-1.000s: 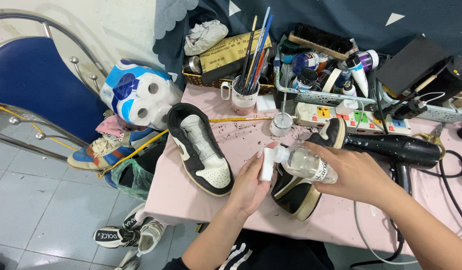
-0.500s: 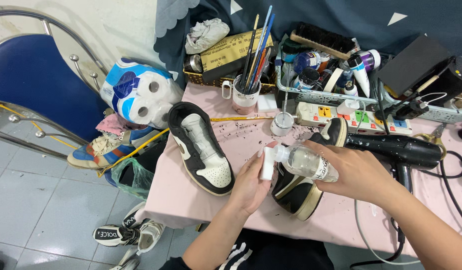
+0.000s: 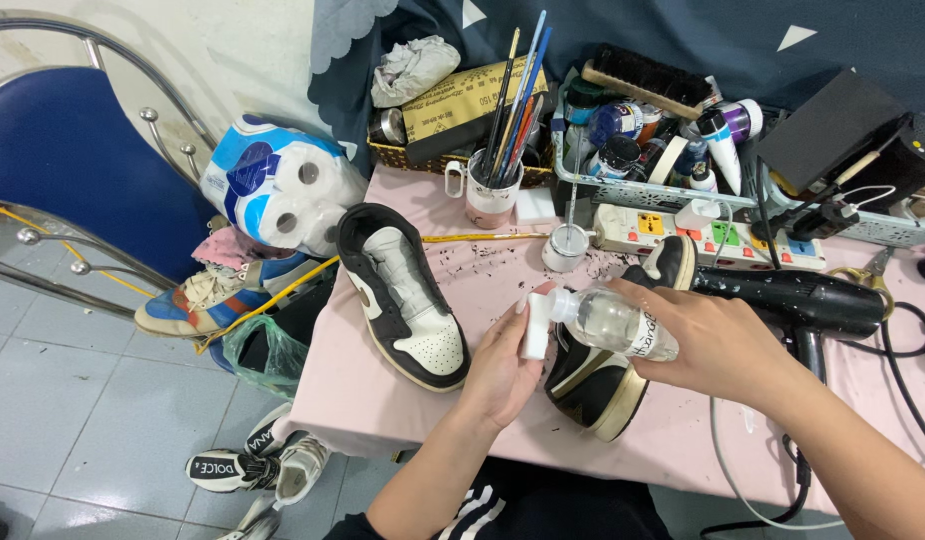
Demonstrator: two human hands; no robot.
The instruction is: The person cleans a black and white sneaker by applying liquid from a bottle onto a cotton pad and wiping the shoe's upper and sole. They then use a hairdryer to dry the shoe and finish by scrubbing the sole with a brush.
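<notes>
Nothing has shifted: my right hand (image 3: 718, 340) still grips the bottle (image 3: 613, 322); left hand (image 3: 503, 365) still pinches the pad (image 3: 536, 326) at its mouth.

Clear bottle (image 3: 616, 322) between both hands

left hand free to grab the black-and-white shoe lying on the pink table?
Probably not yet. The left hand is pressed with a small white block against the clear bottle in the right hand. The shoe lies right beside it, unobstructed.
</notes>
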